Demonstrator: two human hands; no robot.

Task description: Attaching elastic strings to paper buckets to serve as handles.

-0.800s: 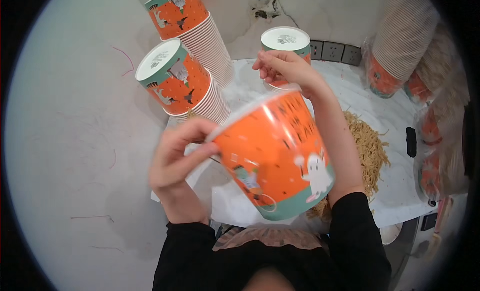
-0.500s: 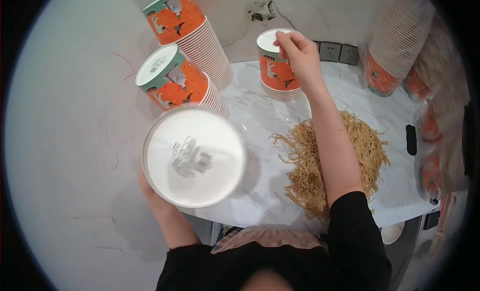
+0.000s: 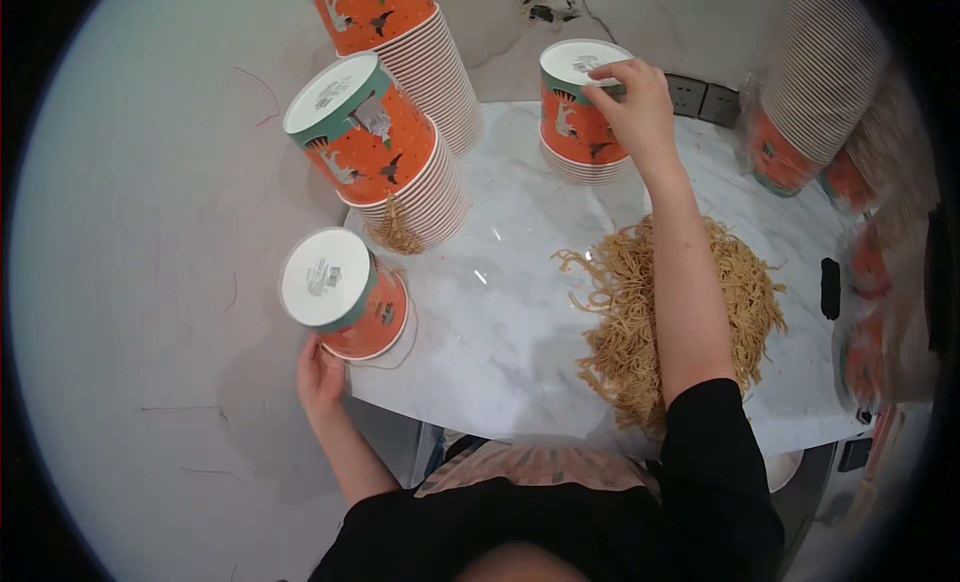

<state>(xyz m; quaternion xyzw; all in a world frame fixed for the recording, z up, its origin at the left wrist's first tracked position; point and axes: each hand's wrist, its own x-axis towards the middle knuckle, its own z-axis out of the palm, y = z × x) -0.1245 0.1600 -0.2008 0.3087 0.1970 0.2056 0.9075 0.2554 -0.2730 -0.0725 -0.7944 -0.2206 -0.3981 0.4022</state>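
Note:
At the table's left edge, an orange-and-green paper bucket [image 3: 372, 312] is upside down and tilted, white base upward. My left hand [image 3: 322, 374] has its fingers closed at its lower rim, partly hidden beneath. A thin noodle strand loops out by that rim. Farther back, my right hand [image 3: 638, 107] reaches to a short stack of upturned paper buckets [image 3: 580, 127]. Its thumb and forefinger are parted at the top bucket's base, and it holds nothing. Under my right forearm lies a loose heap of tan noodles [image 3: 625, 322].
Two leaning stacks of upturned buckets, one nearer [image 3: 375, 142] and one farther [image 3: 440, 72], stand at the left. A small noodle clump [image 3: 397, 230] rests against the nearer one. Plastic-wrapped bucket stacks [image 3: 820, 92] line the right side. Wall sockets [image 3: 702, 100] sit behind the table.
My left hand has lowered the bucket from close in front of the camera to the table's left edge. My right thumb and forefinger have moved from pinched together to parted, over the same short stack.

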